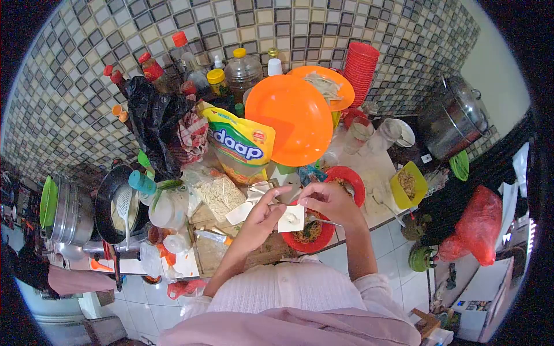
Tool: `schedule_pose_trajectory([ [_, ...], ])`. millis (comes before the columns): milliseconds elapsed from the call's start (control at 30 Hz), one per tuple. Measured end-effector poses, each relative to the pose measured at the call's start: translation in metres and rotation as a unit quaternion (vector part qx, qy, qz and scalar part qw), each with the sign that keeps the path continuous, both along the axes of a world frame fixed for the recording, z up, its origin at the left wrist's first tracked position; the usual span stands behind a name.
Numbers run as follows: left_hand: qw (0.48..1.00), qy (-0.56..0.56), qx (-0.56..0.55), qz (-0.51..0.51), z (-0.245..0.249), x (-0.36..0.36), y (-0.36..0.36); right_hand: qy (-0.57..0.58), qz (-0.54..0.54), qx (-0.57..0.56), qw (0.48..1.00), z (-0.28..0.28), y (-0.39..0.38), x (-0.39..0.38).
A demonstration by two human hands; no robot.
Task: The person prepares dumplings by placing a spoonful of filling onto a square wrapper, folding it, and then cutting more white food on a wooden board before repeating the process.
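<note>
A small white square packet (291,219) with a greyish patch in its middle is held up between my hands. My left hand (261,224) pinches its left edge, the index finger stretched out above. At its top right corner, the fingers of my right hand (332,203) are closed in a pinch. Right beneath the packet is a red bowl (326,241) with noodles (309,233) and a utensil handle over its rim. Another red bowl (355,187) stands behind my right hand. Beside my left hand lie a block of dry noodles (222,196) and a knife (212,236) on a wooden board (210,262).
A yellow noodle pouch (239,141) and a large orange plate (288,118) stand behind the hands. Left are a wok (109,199) and a lidded jar (164,213). Right stand glasses (358,135), a yellow bowl (418,190) and a steel pot (456,118).
</note>
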State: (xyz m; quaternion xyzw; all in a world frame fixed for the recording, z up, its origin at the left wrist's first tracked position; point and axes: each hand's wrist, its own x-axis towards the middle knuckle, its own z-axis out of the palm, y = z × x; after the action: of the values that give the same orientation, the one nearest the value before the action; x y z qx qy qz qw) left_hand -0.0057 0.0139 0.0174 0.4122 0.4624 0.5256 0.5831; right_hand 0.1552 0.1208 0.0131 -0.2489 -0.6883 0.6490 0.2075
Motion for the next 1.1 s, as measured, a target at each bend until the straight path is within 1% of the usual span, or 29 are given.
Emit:
schedule_pose_trajectory([
  [33, 1.000, 0.000, -0.001, 0.000, -0.002, -0.001, 0.000, 0.000, 0.000, -0.001, 1.000, 0.000, 0.000, 0.000],
  [100, 0.999, -0.037, -0.025, -0.002, -0.006, -0.001, 0.000, -0.009, -0.011, -0.008, 1.000, -0.001, 0.000, -0.002],
  [233, 0.999, -0.031, -0.035, 0.005, -0.014, -0.002, 0.001, -0.002, -0.031, -0.021, 0.999, -0.002, -0.006, -0.005],
  [300, 0.996, -0.082, -0.037, 0.011, -0.015, -0.002, 0.001, -0.002, -0.039, -0.040, 0.998, -0.008, -0.006, -0.006],
  [433, 0.993, -0.109, -0.039, 0.017, -0.008, 0.001, 0.001, -0.020, -0.034, -0.084, 0.996, -0.006, -0.009, -0.008],
  [500, 0.986, -0.157, -0.043, 0.022, -0.008, 0.001, 0.001, -0.001, -0.050, -0.112, 0.993, -0.005, -0.011, -0.009],
  [533, 0.986, -0.157, -0.043, 0.022, -0.009, 0.001, 0.001, -0.001, -0.050, -0.112, 0.993, -0.006, -0.012, -0.010],
  [600, 0.983, -0.175, -0.046, 0.024, -0.012, 0.000, 0.001, 0.014, -0.098, -0.110, 0.989, -0.007, -0.013, -0.012],
  [633, 0.983, -0.175, -0.045, 0.024, -0.014, -0.001, 0.001, 0.014, -0.098, -0.109, 0.989, -0.008, -0.012, -0.012],
  [700, 0.979, -0.196, -0.044, 0.039, -0.019, -0.004, 0.001, -0.001, -0.138, -0.016, 0.990, -0.013, -0.009, -0.012],
  [733, 0.979, -0.197, -0.044, 0.040, -0.018, -0.004, 0.001, -0.002, -0.137, -0.016, 0.990, -0.017, -0.007, -0.012],
  [800, 0.969, -0.218, -0.049, 0.105, -0.016, -0.005, 0.002, 0.019, -0.152, 0.043, 0.987, -0.027, -0.002, -0.013],
  [833, 0.966, -0.225, -0.041, 0.117, -0.021, -0.009, 0.001, 0.018, -0.152, 0.042, 0.987, -0.032, 0.001, -0.015],
  [867, 0.966, -0.225, -0.042, 0.117, -0.023, -0.013, 0.001, -0.024, -0.177, 0.092, 0.980, -0.036, 0.004, -0.016],
  [900, 0.957, -0.248, -0.042, 0.144, -0.024, -0.016, 0.002, -0.066, -0.201, 0.141, 0.967, -0.043, 0.007, -0.017],
  [933, 0.947, -0.271, -0.042, 0.171, -0.027, -0.019, 0.002, -0.066, -0.201, 0.141, 0.967, -0.054, 0.010, -0.018],
  [967, 0.945, -0.260, -0.041, 0.195, -0.033, -0.023, 0.001, -0.058, -0.217, 0.180, 0.958, -0.070, 0.014, -0.020],
  [1000, 0.945, -0.260, -0.041, 0.196, -0.034, -0.026, -0.001, -0.050, -0.232, 0.218, 0.947, -0.078, 0.016, -0.023],
  [1033, 0.938, -0.271, -0.036, 0.211, -0.035, -0.029, -0.002, -0.049, -0.231, 0.217, 0.947, -0.085, 0.017, -0.025],
  [1100, 0.931, -0.282, -0.033, 0.227, -0.040, -0.032, -0.004, -0.105, -0.209, 0.233, 0.944, -0.095, 0.018, -0.030],
])
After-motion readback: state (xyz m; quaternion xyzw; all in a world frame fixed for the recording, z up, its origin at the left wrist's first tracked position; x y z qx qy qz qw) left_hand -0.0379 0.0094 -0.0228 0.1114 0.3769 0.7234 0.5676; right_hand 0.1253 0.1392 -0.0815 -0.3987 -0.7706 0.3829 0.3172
